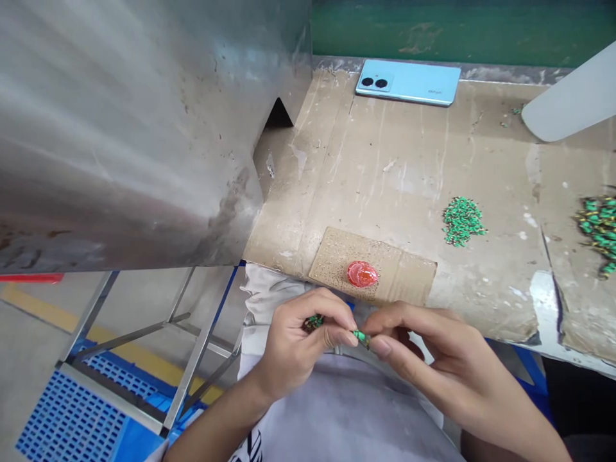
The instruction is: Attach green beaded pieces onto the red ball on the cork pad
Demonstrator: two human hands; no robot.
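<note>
My left hand is closed, with a small green piece with a dark, yellowish end pinched between thumb and forefinger. More green and brown pieces show inside its curled fingers. My right hand comes in from the other side, thumb and forefinger close together at the end of the same piece. Whether its fingertips hold anything else is hidden. Just beyond my hands, a red cap-like dish with something glossy in it sits on a loose cardboard piece sprinkled with brown specks.
A small green heap lies on the cardboard-covered table, and a larger green pile is at the right edge. A light-blue phone lies at the back, near a white cylinder. Sheet metal walls the left side.
</note>
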